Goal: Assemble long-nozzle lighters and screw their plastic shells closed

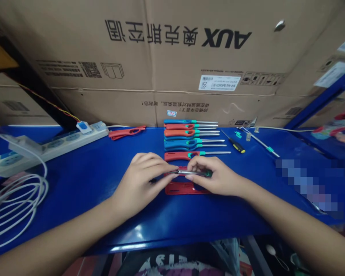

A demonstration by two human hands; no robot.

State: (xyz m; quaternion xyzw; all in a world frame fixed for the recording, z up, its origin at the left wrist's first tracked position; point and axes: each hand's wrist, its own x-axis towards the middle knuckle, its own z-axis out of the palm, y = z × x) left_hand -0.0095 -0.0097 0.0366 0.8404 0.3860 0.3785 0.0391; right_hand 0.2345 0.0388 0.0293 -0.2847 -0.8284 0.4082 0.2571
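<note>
Hands (pixel 145 183) mid-table (pixel 100 214) | front edge near | lighters (pixel 180 144) close beyond

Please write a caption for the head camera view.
Two hands hold a small metal-tipped part above red casing pieces, before a row of lighters.

Bare blue tabletop (pixel 149 226) lies open nearest the wearer; beyond, stacked lighters (pixel 179 145) and cardboard (pixel 126 80) block passage.
</note>
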